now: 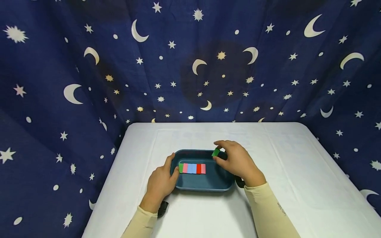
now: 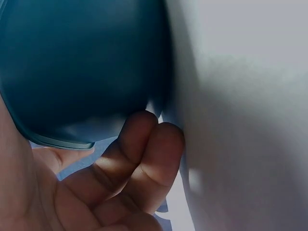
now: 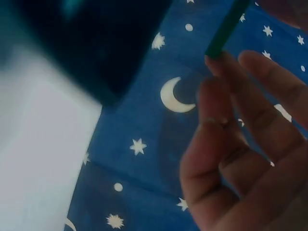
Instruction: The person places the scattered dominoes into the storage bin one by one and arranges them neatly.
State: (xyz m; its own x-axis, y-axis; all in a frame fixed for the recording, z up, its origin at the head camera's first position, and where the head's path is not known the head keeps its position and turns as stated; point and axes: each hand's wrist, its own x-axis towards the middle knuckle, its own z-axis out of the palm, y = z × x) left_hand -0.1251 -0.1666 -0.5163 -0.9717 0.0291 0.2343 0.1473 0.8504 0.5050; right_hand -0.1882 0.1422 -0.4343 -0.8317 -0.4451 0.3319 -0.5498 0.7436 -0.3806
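Note:
A dark teal tray (image 1: 193,182) sits on the white table. Inside it a row of small coloured tiles (image 1: 192,168) runs from the left end: green, pink, light blue, red and pink. My left hand (image 1: 160,180) grips the tray's left end, its thumb over the rim beside the green end tile (image 1: 181,168). In the left wrist view, curled fingers (image 2: 156,159) lie against the tray's outer wall (image 2: 86,62). Above the tray's right end, my right hand (image 1: 238,160) pinches another green tile (image 1: 215,152) between thumb and fingers. The right wrist view shows that tile edge-on, as a thin strip.
The white tablecloth (image 1: 312,185) extends on both sides of the tray. A dark blue curtain (image 1: 178,66) with moons and stars hangs behind the table and along its sides. A black wrist band (image 1: 239,181) shows under the right wrist, another (image 1: 162,209) under the left.

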